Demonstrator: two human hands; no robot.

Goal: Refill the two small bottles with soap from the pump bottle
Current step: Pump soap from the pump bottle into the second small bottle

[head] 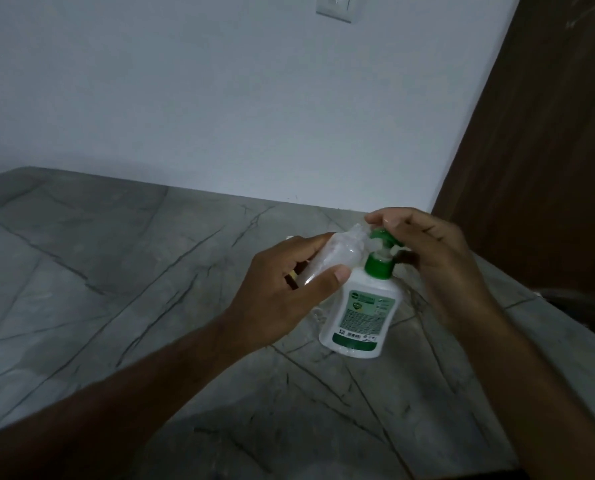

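A white pump bottle (358, 317) with a green collar and green pump head stands on the grey marble counter (116, 271). My left hand (282, 292) holds a small clear bottle (327, 258) tilted, its mouth against the pump's nozzle. My right hand (434, 258) rests over the green pump head, fingers curled on top of it. Something clear and small shows on the counter just left of the pump bottle's base (318, 315); I cannot tell what it is.
A white wall with a light switch plate (336, 6) rises behind the counter. A brown wooden door or panel (538, 150) stands at the right. The counter's right edge runs diagonally near my right forearm.
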